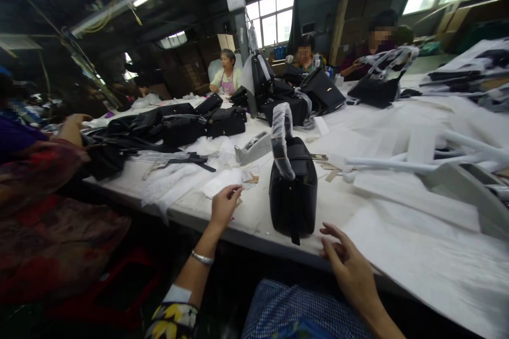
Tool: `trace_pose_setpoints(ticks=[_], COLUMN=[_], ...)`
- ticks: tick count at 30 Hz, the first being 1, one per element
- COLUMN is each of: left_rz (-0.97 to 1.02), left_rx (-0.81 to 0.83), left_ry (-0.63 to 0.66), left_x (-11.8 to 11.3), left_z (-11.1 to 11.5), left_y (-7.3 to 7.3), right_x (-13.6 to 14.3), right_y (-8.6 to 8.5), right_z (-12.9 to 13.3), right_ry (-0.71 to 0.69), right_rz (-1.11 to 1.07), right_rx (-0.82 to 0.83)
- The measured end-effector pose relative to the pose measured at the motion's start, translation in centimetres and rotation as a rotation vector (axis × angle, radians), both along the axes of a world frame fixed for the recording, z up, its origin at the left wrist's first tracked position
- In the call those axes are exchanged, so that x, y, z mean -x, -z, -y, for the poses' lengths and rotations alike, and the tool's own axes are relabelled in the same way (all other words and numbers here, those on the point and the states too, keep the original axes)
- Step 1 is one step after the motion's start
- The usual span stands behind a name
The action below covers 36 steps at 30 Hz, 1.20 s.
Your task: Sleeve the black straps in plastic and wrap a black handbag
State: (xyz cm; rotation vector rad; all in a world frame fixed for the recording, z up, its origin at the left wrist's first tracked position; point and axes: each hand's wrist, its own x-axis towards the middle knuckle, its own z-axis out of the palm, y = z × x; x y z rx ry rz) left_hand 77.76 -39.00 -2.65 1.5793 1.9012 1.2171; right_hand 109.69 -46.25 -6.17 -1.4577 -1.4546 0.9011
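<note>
A black handbag stands upright near the table's front edge, its handle covered in clear plastic wrap. A strap tab with a metal piece sticks out on its right side. My left hand is left of the bag, apart from it, with loosely bent fingers close to small paper tags; nothing shows in its grasp. Right of the bag's base hovers my right hand, thumb and index finger apart and the other fingers curled. It holds nothing that I can see.
A grey tape dispenser stands behind the bag. Black bags are heaped on the left and around a post. White wrapping sheets and a larger grey device lie right. Co-workers sit across the table and at left.
</note>
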Motion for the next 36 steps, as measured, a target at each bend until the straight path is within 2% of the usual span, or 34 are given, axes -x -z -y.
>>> trace_pose_setpoints(ticks=[2, 4, 6, 11, 15, 20, 22, 23, 26, 28, 32, 36], left_rz=[-0.233, -0.409, -0.512, -0.518, -0.507, -0.45, -0.339, -0.213, 0.329, 0.553, 0.668, 0.796], left_rx=[0.04, 0.145, 0.243, 0.301, 0.254, 0.074, 0.019, 0.005, 0.042, 0.124, 0.251, 0.26], left_ry=[-0.18, -0.248, -0.267, -0.24, -0.216, -0.22, -0.185, -0.147, 0.0, 0.089, 0.265, 0.314], left_x=[2.2, 3.7, 4.5, 5.3, 5.9, 5.8, 4.8, 4.0, 0.1, -3.1, -8.4, -10.7], left_z=[-2.1, -3.9, -5.1, -5.6, -5.1, -3.4, -1.9, -0.9, 2.6, 5.3, 9.8, 11.6], left_y=[0.0, 0.3, 0.8, 1.7, 0.5, -2.4, -3.4, -3.7, -4.0, -3.7, -3.0, -2.5], right_x=[-0.1, 0.0, 0.0, -0.2, -0.6, -0.5, 0.1, 0.6, 2.8, 4.4, 6.3, 6.0], right_y=[0.1, 0.2, 0.4, 1.0, 1.0, 0.2, -0.7, -1.3, -3.5, -4.9, -6.2, -5.9], right_z=[-0.1, -0.1, -0.1, 0.2, 0.4, 0.7, 1.1, 1.3, 1.4, 1.0, -0.2, 0.0], right_ry=[0.02, 0.026, 0.02, -0.004, -0.038, -0.075, -0.111, -0.14, -0.248, -0.304, -0.311, -0.301], right_rz=[0.02, 0.034, 0.039, -0.002, -0.048, -0.029, -0.045, -0.065, -0.175, -0.281, -0.36, -0.264], right_rx=[-0.007, -0.018, -0.028, -0.041, -0.043, -0.087, -0.121, -0.127, -0.094, -0.053, 0.011, 0.018])
